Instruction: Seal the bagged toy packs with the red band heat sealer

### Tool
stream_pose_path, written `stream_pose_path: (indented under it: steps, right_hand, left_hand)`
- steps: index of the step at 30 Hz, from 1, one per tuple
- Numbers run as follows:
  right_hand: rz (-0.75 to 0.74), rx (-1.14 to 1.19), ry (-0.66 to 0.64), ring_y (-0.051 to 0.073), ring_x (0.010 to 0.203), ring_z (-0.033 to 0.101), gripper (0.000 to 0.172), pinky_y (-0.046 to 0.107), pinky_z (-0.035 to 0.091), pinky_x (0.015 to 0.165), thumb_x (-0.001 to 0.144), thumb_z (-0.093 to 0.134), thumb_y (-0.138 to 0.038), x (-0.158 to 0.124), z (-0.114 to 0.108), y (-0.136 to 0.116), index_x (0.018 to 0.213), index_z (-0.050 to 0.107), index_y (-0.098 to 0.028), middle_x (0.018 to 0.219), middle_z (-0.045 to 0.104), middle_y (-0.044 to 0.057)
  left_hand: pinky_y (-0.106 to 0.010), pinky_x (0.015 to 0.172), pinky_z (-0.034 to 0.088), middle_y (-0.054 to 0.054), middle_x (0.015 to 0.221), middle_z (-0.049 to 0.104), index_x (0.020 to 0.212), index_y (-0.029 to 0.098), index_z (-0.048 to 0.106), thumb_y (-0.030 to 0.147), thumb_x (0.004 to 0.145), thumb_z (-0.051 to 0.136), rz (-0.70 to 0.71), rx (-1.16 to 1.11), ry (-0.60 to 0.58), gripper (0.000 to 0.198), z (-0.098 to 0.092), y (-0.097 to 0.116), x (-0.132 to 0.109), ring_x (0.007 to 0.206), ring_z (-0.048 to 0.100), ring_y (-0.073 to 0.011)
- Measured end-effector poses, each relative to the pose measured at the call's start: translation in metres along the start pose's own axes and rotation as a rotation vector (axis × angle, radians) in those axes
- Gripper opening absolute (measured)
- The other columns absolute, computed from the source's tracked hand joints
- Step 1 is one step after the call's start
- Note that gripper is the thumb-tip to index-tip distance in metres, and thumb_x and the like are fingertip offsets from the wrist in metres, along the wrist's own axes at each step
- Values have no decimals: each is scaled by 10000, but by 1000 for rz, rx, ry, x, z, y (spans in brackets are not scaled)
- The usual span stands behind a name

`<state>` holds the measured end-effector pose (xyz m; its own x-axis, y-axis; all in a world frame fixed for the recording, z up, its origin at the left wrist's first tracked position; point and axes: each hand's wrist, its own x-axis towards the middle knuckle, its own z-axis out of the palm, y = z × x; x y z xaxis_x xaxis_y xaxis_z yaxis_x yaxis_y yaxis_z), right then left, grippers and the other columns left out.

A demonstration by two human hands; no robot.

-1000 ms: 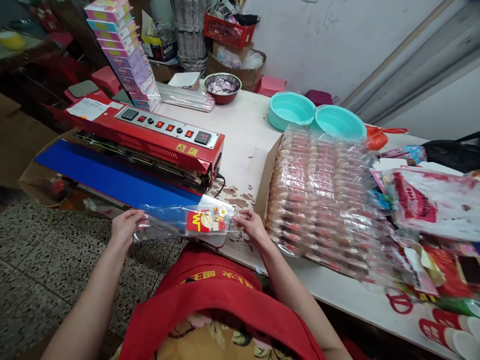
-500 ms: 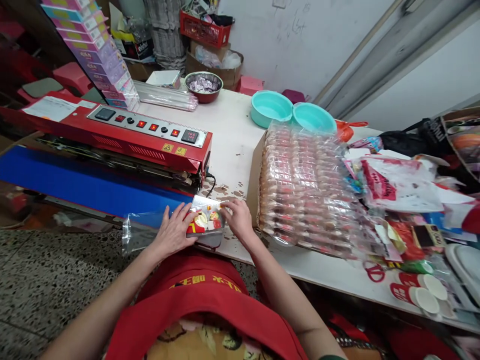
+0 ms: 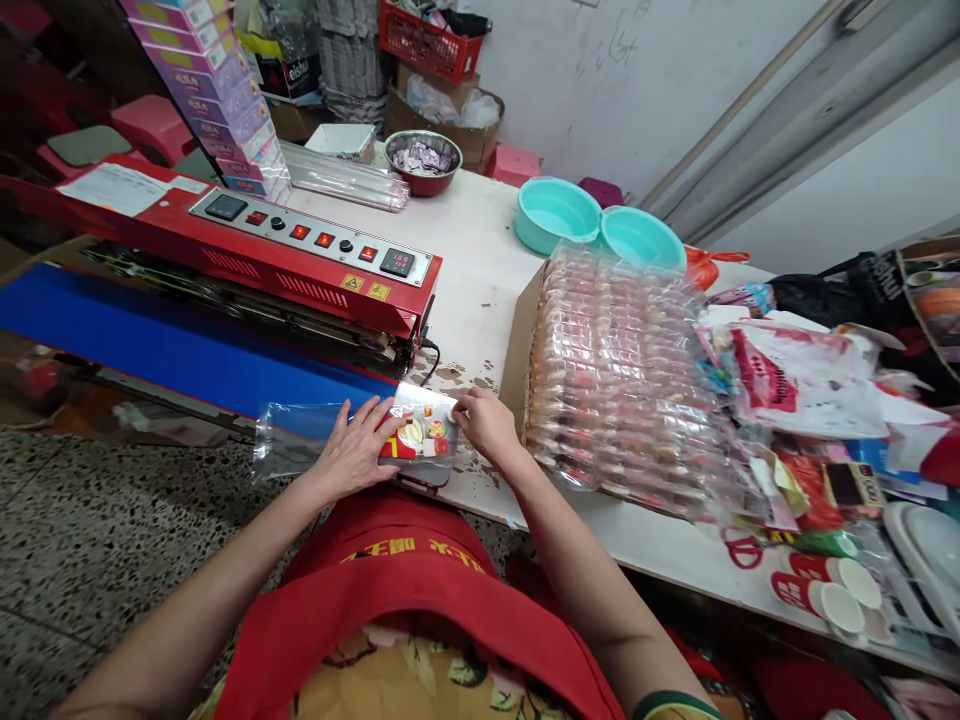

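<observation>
A clear plastic bag [image 3: 289, 440] lies across the front end of a blue conveyor belt [image 3: 187, 345] and the table edge. In its right part sits a printed card [image 3: 424, 398] with small food-shaped pieces on it, red, yellow and white. My left hand [image 3: 358, 448] lies flat over the bag and the card's left side, fingers stretched out. At the bag's right end my right hand [image 3: 487, 425] has its thumb and fingers pinched together on the plastic edge. The red sealing machine [image 3: 322, 260], with lit switches and a display, stands just beyond the belt.
Right of my hands is a cardboard box [image 3: 520, 350] stacked with clear-wrapped packs [image 3: 615, 370]. Two turquoise basins [image 3: 559, 215] and a metal bowl of sachets [image 3: 424, 160] stand behind. Wrappers [image 3: 795, 370], red scissors [image 3: 742, 548] and paper cups [image 3: 817, 600] clutter the right side.
The whole view has shifted slightly, so things appear a little further right. My right fingers have drawn closer together at the bag's right end; my left hand stays on the bag.
</observation>
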<state>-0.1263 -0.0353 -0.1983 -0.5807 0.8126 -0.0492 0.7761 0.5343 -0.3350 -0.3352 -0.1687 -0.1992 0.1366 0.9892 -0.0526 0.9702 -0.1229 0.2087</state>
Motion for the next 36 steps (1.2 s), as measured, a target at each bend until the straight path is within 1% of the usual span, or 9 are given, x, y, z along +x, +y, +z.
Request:
stream_pose_path:
  steps: [3, 5, 8, 11, 15, 20, 25, 31, 36]
  right_hand:
    - [30, 20, 25, 219, 845, 570, 68, 291, 387, 645, 871, 602, -220, -2, -2, 2, 887, 668, -217, 891, 648, 68]
    - [60, 84, 125, 219, 851, 560, 123, 292, 404, 664, 875, 624, -282, -11, -2, 4, 976, 638, -214, 922, 635, 66]
    - [-56, 160, 248, 235, 954, 530, 225, 305, 433, 744, 860, 650, -377, -35, 7, 6, 1018, 640, -216, 1025, 587, 91]
    - [-166, 192, 207, 239, 945, 516, 261, 320, 443, 764, 810, 700, -424, -55, 22, 4, 974, 673, -223, 1017, 560, 93]
    - [-125, 227, 198, 238, 911, 515, 271, 334, 440, 768, 796, 715, -423, -60, 32, -2, 962, 687, -211, 977, 567, 92]
    - [-133, 229, 190, 248, 924, 509, 261, 336, 424, 768, 799, 721, -397, -49, 26, -8, 981, 680, -216, 973, 589, 90]
    - [-243, 105, 162, 248, 921, 507, 260, 338, 380, 757, 851, 652, -433, -50, 20, 1, 965, 669, -200, 996, 602, 101]
    - [-160, 89, 154, 231, 898, 520, 263, 314, 356, 718, 840, 663, -454, -59, 10, 30, 944, 677, -213, 931, 601, 78]
    - [-127, 149, 183, 226, 911, 540, 241, 311, 381, 736, 815, 714, -380, -56, 14, 27, 970, 673, -200, 951, 608, 76]
  left_hand:
    - [-626, 1126, 94, -110, 1527, 321, 1385, 282, 441, 388, 723, 691, -13, 14, -7, 716, 0, 1, 0, 1397, 264, -356]
    - [-632, 1121, 102, -117, 1528, 316, 1400, 279, 425, 389, 726, 691, -15, 26, -14, 733, 0, 1, 0, 1397, 259, -362]
    - [-623, 1126, 109, -124, 1525, 318, 1403, 269, 425, 383, 728, 693, -10, 28, -17, 735, -1, 2, 0, 1394, 263, -363]
    - [-613, 1129, 121, -127, 1516, 329, 1381, 267, 454, 389, 721, 701, -15, 21, -13, 715, -2, 2, 0, 1386, 276, -366]
    - [-610, 1125, 146, -134, 1506, 339, 1362, 263, 476, 412, 727, 689, -16, 23, -25, 686, -3, 1, 1, 1370, 298, -366]
    - [-598, 1123, 172, -139, 1496, 346, 1353, 253, 485, 420, 709, 704, -5, 31, -31, 701, -4, -1, 4, 1360, 306, -371]
    - [-590, 1118, 189, -142, 1497, 343, 1357, 257, 478, 438, 717, 699, 1, 61, -47, 701, -4, -1, 5, 1356, 309, -365]
    - [-592, 1122, 177, -142, 1501, 341, 1355, 250, 483, 438, 723, 693, 1, 52, -42, 693, -2, -3, 4, 1355, 311, -368]
    - [-587, 1123, 183, -142, 1498, 343, 1363, 249, 477, 449, 722, 694, 7, 50, -38, 706, -1, -4, 4, 1355, 312, -367]
